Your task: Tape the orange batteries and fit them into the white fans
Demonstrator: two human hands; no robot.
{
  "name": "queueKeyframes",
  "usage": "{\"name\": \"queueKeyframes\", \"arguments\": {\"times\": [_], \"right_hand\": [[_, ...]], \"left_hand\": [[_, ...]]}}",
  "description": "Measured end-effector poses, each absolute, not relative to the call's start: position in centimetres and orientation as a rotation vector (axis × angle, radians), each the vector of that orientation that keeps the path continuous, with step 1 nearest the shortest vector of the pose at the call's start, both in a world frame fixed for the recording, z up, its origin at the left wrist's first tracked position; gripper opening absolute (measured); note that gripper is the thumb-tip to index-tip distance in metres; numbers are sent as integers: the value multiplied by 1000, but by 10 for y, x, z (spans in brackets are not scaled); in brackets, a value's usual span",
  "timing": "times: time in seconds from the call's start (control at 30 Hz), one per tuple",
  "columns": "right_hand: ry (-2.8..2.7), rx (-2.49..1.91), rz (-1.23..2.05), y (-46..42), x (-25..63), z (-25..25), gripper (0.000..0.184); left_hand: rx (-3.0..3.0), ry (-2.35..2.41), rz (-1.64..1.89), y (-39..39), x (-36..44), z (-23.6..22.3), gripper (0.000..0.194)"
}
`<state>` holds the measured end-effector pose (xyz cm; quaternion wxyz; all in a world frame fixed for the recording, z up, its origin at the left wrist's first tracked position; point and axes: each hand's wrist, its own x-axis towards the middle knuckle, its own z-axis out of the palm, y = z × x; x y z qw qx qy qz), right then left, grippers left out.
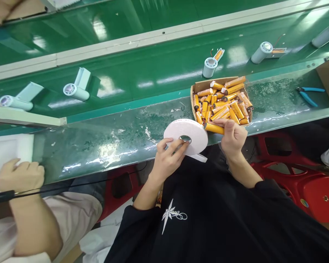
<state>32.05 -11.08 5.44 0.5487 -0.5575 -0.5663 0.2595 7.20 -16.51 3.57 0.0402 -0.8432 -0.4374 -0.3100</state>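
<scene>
My left hand [168,157] grips a wide roll of white tape [193,128], with fingers at its centre hole. A loose tape end [199,157] hangs from the roll's lower side. In my right hand [234,137] is an orange-wrapped battery [215,128], pinched between thumb and fingers. Its dark end points left and lies close to the roll's right edge; I cannot tell whether they touch. Just behind my right hand stands a cardboard box [192,100] heaped with similar orange batteries [222,111].
Blue-handled pliers [308,95] lie on the bench [131,135] to the right. Light-blue plastic housings [210,67] stand along the green conveyor belt [142,73]. A co-worker's hand [22,175] rests at the left by white foam [13,146]. A red stool [318,193] stands at the lower right.
</scene>
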Motion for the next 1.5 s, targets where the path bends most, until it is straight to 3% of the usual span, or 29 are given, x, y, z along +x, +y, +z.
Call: {"name": "queueKeyframes", "arguments": {"times": [0.2, 0.47, 0.6, 0.73, 1.0, 1.13, 1.33, 1.5], "right_hand": [[-1847, -1290, 617, -106, 348, 63, 46], [-1973, -1324, 1021, -95, 369, 88, 30], [-1444, -1302, 1264, -101, 350, 76, 46], [-1047, -1197, 1251, -108, 331, 60, 55], [-1368, -1301, 1257, -107, 347, 76, 41], [-1511, -1374, 1234, -96, 352, 90, 32], [-976, -1099, 1322, -91, 321, 63, 63], [-719, -1001, 1178, -101, 287, 42, 57]], "left_hand": [[-2601, -1457, -906, -166, 65, 30, 47], [-2581, -1263, -788, -166, 59, 37, 50], [-2446, -1252, -793, -168, 71, 39, 50], [-2383, -1223, -823, -162, 77, 48, 40], [-2627, -1016, -629, -141, 56, 78, 38], [-2679, -1019, -591, -141, 56, 80, 51], [-2483, -1197, -839, -148, 72, 67, 64], [-2369, -1404, -1023, -166, 95, 39, 62]]}}
